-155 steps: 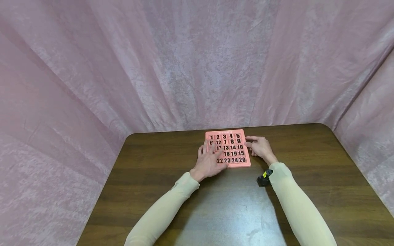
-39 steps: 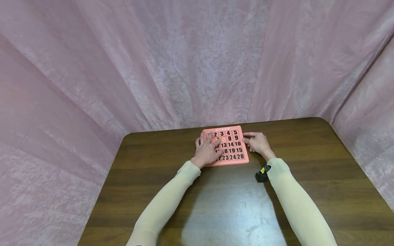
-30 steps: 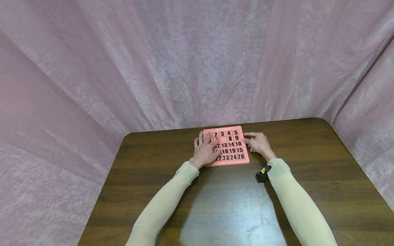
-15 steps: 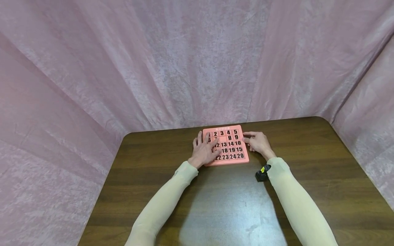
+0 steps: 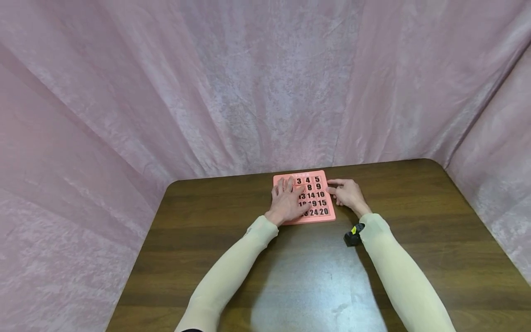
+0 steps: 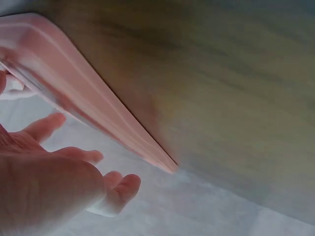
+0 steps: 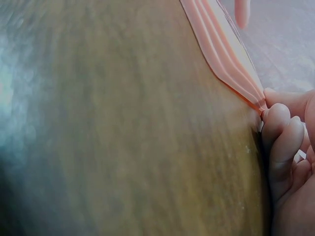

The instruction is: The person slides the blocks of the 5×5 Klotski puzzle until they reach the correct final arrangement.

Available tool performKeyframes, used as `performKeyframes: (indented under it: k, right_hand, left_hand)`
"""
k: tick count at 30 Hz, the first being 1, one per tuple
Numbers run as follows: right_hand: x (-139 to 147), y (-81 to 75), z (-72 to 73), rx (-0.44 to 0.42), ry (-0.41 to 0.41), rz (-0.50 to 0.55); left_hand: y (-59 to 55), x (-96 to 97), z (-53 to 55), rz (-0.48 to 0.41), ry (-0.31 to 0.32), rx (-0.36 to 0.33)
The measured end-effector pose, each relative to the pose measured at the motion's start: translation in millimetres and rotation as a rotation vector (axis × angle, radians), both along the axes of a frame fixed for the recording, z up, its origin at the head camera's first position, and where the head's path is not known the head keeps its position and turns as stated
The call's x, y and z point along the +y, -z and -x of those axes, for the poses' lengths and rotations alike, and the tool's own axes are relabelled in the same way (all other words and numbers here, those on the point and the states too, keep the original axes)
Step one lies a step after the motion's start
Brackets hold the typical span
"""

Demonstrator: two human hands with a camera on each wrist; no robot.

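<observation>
A pink sliding number puzzle point(image 5: 314, 195) lies flat near the table's far edge, its black-numbered tiles in a grid. My left hand point(image 5: 287, 204) rests over its left half with fingers spread and hides many tiles there; a fingertip lies around the second row's middle. In the left wrist view, that hand point(image 6: 54, 184) extends above the puzzle's pink side point(image 6: 98, 105). My right hand point(image 5: 350, 192) is at the puzzle's right edge. Seen from the right wrist, the right hand point(image 7: 290, 152) pinches the pink frame point(image 7: 226, 54) with its lower fingers curled.
The brown wooden table point(image 5: 199, 258) has rounded far corners. Pink velvet curtains point(image 5: 265, 92) hang close behind it and along the sides. A black and yellow wrist camera point(image 5: 353, 235) sits on the right sleeve's cuff.
Since half a second ago, my left hand has shifted right across the tiles. Over the longer span, 7 slid left, and 12 and 17 moved down. The right hand stays at the edge.
</observation>
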State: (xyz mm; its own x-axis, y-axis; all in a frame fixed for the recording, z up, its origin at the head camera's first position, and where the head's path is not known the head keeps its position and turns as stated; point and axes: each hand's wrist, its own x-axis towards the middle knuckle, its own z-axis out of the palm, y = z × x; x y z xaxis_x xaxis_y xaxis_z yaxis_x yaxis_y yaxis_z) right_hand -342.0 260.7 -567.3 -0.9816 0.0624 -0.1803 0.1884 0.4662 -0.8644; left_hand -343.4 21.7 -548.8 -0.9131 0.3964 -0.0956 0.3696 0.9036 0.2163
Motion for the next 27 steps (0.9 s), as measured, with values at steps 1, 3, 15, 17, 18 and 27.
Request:
performKeyframes:
  k: [1, 3, 15, 17, 18, 27]
  right_hand:
    - [-0.2, 0.6, 0.2, 0.000, -0.005, 0.001]
    - [-0.4, 1.4, 0.4, 0.001, -0.014, 0.000]
    - [4.0, -6.1, 1.9, 0.025, -0.020, 0.033]
    - [3.2, -4.2, 1.3, 0.013, -0.021, 0.034]
    - [2.4, -3.2, 0.8, 0.002, -0.022, 0.035]
    - [1.8, -1.4, -1.0, -0.038, -0.004, 0.041]
  left_hand:
    - [1.6, 2.3, 1.2, -0.010, 0.003, -0.014]
    - [6.1, 5.9, 5.3, -0.017, 0.003, -0.038]
    - [-0.5, 9.5, 12.3, 0.067, 0.023, 0.013]
    - [0.7, 8.2, 11.6, 0.064, 0.022, -0.001]
    - [1.6, 7.3, 11.0, 0.065, 0.021, -0.011]
    - [4.4, 0.8, 8.4, 0.061, 0.019, -0.028]
